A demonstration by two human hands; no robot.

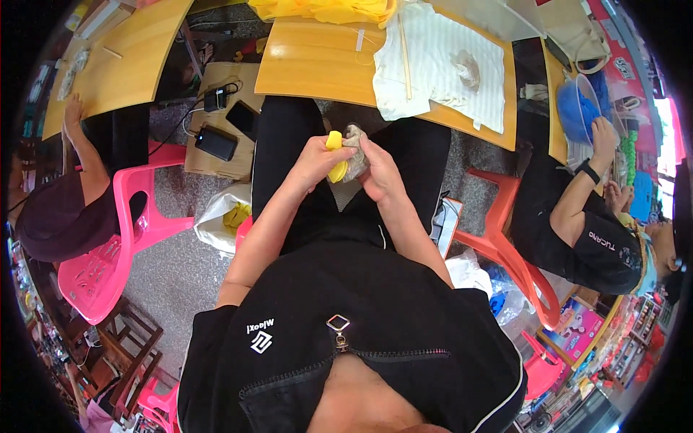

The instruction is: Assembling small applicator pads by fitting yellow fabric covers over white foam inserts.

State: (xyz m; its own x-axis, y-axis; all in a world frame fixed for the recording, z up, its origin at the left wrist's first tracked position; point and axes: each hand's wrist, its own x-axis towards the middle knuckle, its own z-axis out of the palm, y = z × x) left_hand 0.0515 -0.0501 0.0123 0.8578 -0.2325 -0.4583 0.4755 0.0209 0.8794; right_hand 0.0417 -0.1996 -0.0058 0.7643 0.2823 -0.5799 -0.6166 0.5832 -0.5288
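Note:
Above my lap, in front of the table edge, my two hands are close together. My left hand (317,160) is closed on a small bright yellow piece (337,170), which sticks out above and below the fingers; its kind is unclear. My right hand (380,172) is closed around a crumpled greyish cloth (354,167) that presses against the yellow piece. On the table, a white striped cloth (433,65) lies spread out, with a thin wooden stick (406,58) and a greyish stain or scrap (467,71) on it.
A yellow heap (325,9) lies at the wooden table's (310,65) far edge. Two phones (216,143) rest on cardboard at left. A white bag (216,220) with yellow pieces stands on the floor. Co-workers sit on both sides, one touching a blue-filled tub (577,108). Pink (130,216) and red chairs (498,231) flank me.

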